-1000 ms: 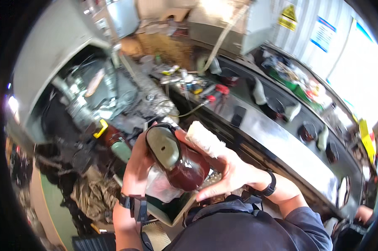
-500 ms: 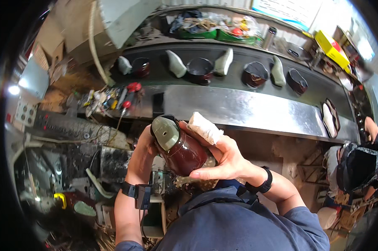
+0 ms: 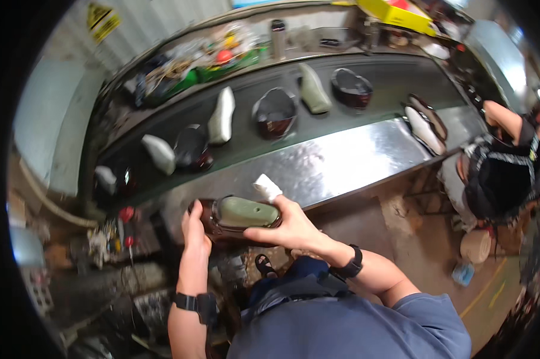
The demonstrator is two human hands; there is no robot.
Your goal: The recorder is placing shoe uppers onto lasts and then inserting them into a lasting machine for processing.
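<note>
Between both hands I hold a dark red leather shoe upright, with a green shoe last (image 3: 246, 213) filling its top opening. My left hand (image 3: 196, 228) grips one end, its fingers mostly behind the leather. The other end is in my right hand (image 3: 289, 226), thumb along the near side. A white cloth (image 3: 266, 186) sticks out from the right hand's fingers; whether it is wrapped round them or pinched, I cannot tell. Beyond the hands, dark red shoes (image 3: 275, 119) and pale, sole-shaped pieces (image 3: 222, 116) stand alternating on a dark belt (image 3: 246, 84).
A shiny metal ledge (image 3: 336, 158) runs along the belt. Tools with red parts (image 3: 126, 215) lie at left. Behind the belt stand green trays (image 3: 222, 70), a flask (image 3: 278, 39) and a yellow box (image 3: 395, 15). Another person (image 3: 500, 173) works at right.
The shoe has turned from tilted to lying nearly crosswise and shows the last's long top. My view has swung right, so belt and ledge look tilted. Both hands keep their hold.
</note>
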